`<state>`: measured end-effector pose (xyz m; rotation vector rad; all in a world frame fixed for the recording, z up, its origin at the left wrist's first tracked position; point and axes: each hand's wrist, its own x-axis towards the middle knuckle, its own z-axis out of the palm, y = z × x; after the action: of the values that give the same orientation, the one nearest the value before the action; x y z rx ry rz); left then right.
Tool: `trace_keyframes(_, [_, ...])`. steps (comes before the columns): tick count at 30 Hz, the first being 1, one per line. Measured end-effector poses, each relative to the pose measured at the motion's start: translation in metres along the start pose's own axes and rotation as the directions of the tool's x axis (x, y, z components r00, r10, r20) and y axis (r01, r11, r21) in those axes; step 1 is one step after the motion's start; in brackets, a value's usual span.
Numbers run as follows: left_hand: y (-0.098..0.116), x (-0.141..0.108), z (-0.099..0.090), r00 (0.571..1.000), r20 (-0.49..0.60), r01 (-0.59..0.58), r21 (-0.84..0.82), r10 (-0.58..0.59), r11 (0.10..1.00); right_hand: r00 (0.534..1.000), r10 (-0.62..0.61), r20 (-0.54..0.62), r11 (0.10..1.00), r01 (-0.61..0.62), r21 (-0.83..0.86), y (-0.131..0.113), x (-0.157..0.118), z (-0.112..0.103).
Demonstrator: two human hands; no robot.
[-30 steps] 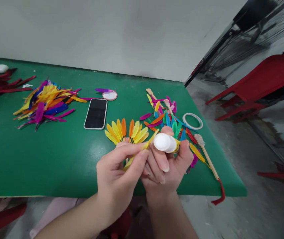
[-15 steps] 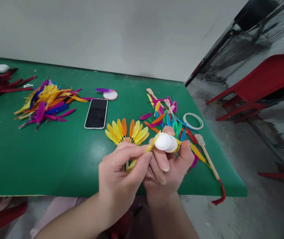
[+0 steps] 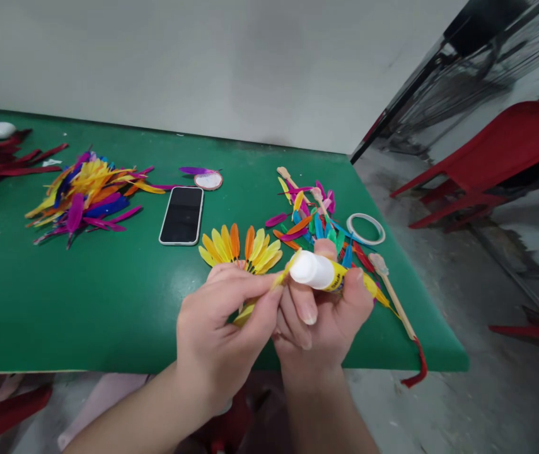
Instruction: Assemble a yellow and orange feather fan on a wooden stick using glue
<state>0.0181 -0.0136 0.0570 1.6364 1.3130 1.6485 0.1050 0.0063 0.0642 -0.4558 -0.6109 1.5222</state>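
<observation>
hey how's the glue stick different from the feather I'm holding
The glue stick is thick and tube-shaped, while the yellow feather is thin. The glue stick is white and yellow; the feather shows only yellow. Your right hand holds the glue stick, your left hand the feather. Both show yellow.

Yellow-and-white glue stick (image 3: 322, 272), tilted sideways

The table (image 3: 108, 302) is green, the glue stick (image 3: 319, 272) white and yellow; the feather fan (image 3: 241, 249) mixes yellow with orange. The phone (image 3: 181, 216) has a black screen and pale rim; the chair (image 3: 505, 151) is red.
</observation>
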Motion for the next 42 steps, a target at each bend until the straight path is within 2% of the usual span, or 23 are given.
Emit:
trace_keyframes(8, [0.001,0.002,-0.001,0.999,0.046,-0.014,-0.005,0.014,1.000,0.998,0.000,0.066,0.999,-0.002,0.039,-0.001,-0.001,-0.005])
trace_keyframes(15, [0.002,0.002,-0.001,0.998,0.054,-0.026,0.007,0.026,1.000,0.999,-0.009,0.031,1.000,0.008,0.017,-0.001,-0.001,-0.003])
trace_keyframes(26, [0.003,0.002,-0.001,0.998,0.062,-0.030,0.021,0.029,0.999,0.999,-0.002,0.053,1.000,0.002,0.003,-0.001,-0.002,-0.006])
trace_keyframes(31, [0.006,0.003,-0.002,0.997,0.076,0.011,-0.022,-0.009,1.000,1.000,0.010,0.003,0.996,-0.009,-0.089,-0.002,-0.002,-0.005])
trace_keyframes(34, [0.006,0.002,-0.005,0.995,0.092,0.058,-0.093,-0.050,0.994,1.000,-0.001,-0.008,0.991,0.000,-0.131,-0.001,-0.001,-0.007])
trace_keyframes(37, [0.002,0.000,-0.010,0.975,0.161,0.186,-0.237,-0.150,0.954,0.999,-0.013,-0.052,0.984,0.004,-0.181,0.000,0.002,-0.011])
trace_keyframes(40, [-0.004,0.000,-0.014,0.924,0.267,0.366,-0.414,-0.273,0.834,0.991,-0.065,-0.119,0.963,0.031,-0.269,-0.002,0.005,-0.016])
trace_keyframes(42, [-0.006,0.002,-0.015,0.894,0.305,0.445,-0.503,-0.329,0.741,0.978,-0.162,-0.131,0.932,0.107,-0.347,-0.005,0.006,-0.020])
